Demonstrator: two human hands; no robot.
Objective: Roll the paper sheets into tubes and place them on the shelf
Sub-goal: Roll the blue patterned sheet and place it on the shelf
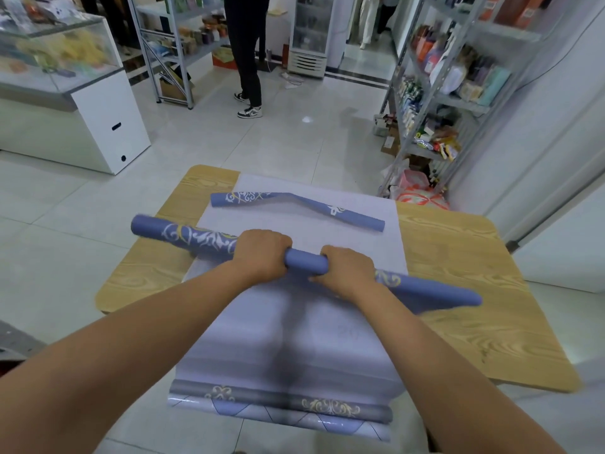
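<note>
My left hand (262, 253) and right hand (347, 270), fingers (281, 245) curled tight, grip the blue patterned rolled paper tube (306, 262) mid-length, above pale paper sheets (294, 339) on the wooden worktop (458, 244). Probably light, soft and easily kinked; best held near the middle, gently.

Bright, even indoor light, wide-angle view with motion smear

A soft grey shadow lies on the paper sheets (291, 342) at 6 o'clock, and a small glare spot shines on the floor (306, 118) at 12. Edges bow outward; the shelf (458, 77) at 2 o'clock and the glass case (59, 50) at 10 are blurred
</note>
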